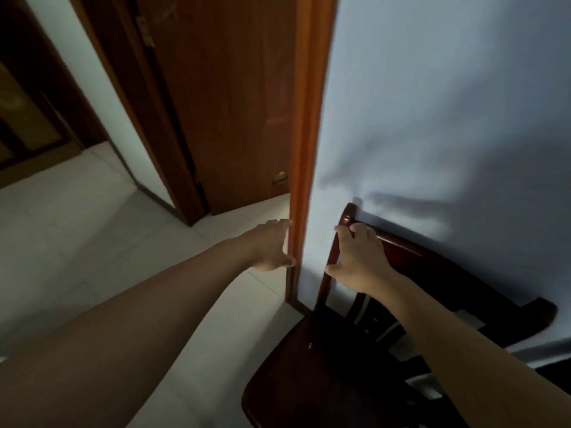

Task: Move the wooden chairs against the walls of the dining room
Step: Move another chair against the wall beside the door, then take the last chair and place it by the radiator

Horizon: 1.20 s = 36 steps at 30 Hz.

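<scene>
A dark wooden chair (pixel 312 381) stands at the lower right with its backrest (pixel 432 267) touching the pale wall (pixel 448 118). My right hand (pixel 358 261) rests on the left corner of the backrest's top rail, fingers spread over it; a firm grip is not clear. My left hand (pixel 272 245) is open in the air, fingers apart, just left of the orange-brown door frame edge (pixel 304 149), holding nothing.
An open wooden door (pixel 222 103) stands left of the frame, beyond a doorway onto a white tiled floor (pixel 77 242). A dark cabinet (pixel 27 112) is at the far left. Another dark piece of furniture shows at the right edge (pixel 553 372).
</scene>
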Available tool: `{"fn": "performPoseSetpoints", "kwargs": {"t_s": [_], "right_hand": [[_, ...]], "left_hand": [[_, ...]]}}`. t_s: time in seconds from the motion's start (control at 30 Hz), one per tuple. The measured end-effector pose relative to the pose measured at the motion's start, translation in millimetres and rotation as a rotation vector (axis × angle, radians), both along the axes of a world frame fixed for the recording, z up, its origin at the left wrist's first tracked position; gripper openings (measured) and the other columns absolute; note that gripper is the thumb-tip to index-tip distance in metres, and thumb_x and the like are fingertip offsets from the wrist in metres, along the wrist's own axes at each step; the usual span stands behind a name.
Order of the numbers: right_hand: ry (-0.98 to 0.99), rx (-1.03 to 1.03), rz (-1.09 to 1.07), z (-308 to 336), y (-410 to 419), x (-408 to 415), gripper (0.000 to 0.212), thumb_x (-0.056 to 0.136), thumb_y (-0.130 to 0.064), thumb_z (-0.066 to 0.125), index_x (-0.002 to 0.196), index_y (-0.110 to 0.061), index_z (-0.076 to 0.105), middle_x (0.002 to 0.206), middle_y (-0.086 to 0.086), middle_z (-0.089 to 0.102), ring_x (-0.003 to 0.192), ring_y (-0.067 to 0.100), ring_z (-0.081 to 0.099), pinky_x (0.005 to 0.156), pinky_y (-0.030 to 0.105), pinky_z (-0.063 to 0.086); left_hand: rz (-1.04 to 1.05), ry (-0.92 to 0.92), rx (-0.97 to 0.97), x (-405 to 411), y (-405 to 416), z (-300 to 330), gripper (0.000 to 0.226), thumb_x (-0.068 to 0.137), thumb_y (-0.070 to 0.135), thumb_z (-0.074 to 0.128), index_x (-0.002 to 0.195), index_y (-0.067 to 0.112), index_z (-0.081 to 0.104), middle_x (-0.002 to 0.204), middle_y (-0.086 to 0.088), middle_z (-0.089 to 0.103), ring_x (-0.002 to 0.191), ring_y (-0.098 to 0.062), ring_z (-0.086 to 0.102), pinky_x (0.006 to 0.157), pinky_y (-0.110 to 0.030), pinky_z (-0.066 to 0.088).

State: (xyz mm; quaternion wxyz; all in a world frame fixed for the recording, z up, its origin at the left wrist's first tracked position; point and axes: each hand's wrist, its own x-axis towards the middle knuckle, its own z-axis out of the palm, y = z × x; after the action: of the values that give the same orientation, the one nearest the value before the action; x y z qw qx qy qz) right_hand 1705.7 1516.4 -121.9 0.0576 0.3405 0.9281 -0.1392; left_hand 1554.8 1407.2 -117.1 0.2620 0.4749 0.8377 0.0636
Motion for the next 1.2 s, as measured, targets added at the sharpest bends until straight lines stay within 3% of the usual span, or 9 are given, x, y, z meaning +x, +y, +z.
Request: {"fn": "performPoseSetpoints", "kwargs": {"t_s": [0.1, 0.33, 0.57, 0.73, 1.03, 1.2], "right_hand": [[0.005, -0.003, 0.103, 4, -32, -43, 0.079, 0.081, -0.04, 0.065, 0.143, -0.015, 0.023, 0.146, 0.018, 0.027, 0.137, 0.034, 0.022, 0.111, 0.044, 0.024], [-0.031, -0.024, 0.333, 16, -132, -171, 0.082, 0.083, -0.04, 0.063, 0.146, -0.015, 0.017, 0.149, 0.017, 0.021, 0.138, 0.034, 0.02, 0.111, 0.043, 0.027], [-0.015, -0.089, 0.521, 23, -259, -305, 0.078, 0.081, -0.042, 0.066, 0.142, -0.017, 0.023, 0.142, 0.013, 0.027, 0.132, 0.031, 0.028, 0.108, 0.042, 0.031], [0.005, -0.106, 0.635, 28, -327, -373, 0.082, 0.08, -0.042, 0.067, 0.144, -0.019, 0.021, 0.144, 0.013, 0.025, 0.132, 0.031, 0.029, 0.107, 0.042, 0.033], [-0.016, -0.175, 0.874, 37, -417, -488, 0.079, 0.082, -0.038, 0.066, 0.143, -0.015, 0.021, 0.145, 0.015, 0.024, 0.135, 0.033, 0.026, 0.109, 0.042, 0.029], [-0.063, -0.265, 1.048, 38, -443, -565, 0.083, 0.083, -0.037, 0.064, 0.146, -0.016, 0.015, 0.15, 0.015, 0.012, 0.14, 0.034, 0.021, 0.113, 0.041, 0.026]], "left_hand": [[0.117, -0.012, -0.027, -37, -51, 3, 0.09, 0.083, 0.041, 0.064, 0.15, 0.022, 0.007, 0.158, -0.006, 0.017, 0.141, -0.026, 0.025, 0.112, -0.038, 0.027], [0.37, -0.029, -0.031, -134, -182, 13, 0.088, 0.083, 0.041, 0.063, 0.15, 0.02, 0.009, 0.155, -0.011, 0.025, 0.135, -0.027, 0.035, 0.103, -0.032, 0.034], [0.597, 0.001, -0.018, -243, -324, 23, 0.089, 0.082, 0.042, 0.063, 0.149, 0.016, 0.011, 0.153, -0.014, 0.029, 0.135, -0.029, 0.036, 0.106, -0.036, 0.035], [0.743, 0.034, -0.019, -292, -406, 31, 0.088, 0.083, 0.042, 0.063, 0.148, 0.013, 0.013, 0.149, -0.016, 0.035, 0.13, -0.032, 0.041, 0.1, -0.034, 0.036], [0.985, 0.048, 0.013, -355, -516, 42, 0.083, 0.082, 0.042, 0.064, 0.146, 0.015, 0.018, 0.147, -0.014, 0.038, 0.128, -0.03, 0.043, 0.099, -0.036, 0.038], [1.154, 0.056, 0.001, -401, -546, 40, 0.083, 0.082, 0.042, 0.064, 0.147, 0.017, 0.017, 0.148, -0.011, 0.038, 0.128, -0.029, 0.042, 0.097, -0.036, 0.037]]}}
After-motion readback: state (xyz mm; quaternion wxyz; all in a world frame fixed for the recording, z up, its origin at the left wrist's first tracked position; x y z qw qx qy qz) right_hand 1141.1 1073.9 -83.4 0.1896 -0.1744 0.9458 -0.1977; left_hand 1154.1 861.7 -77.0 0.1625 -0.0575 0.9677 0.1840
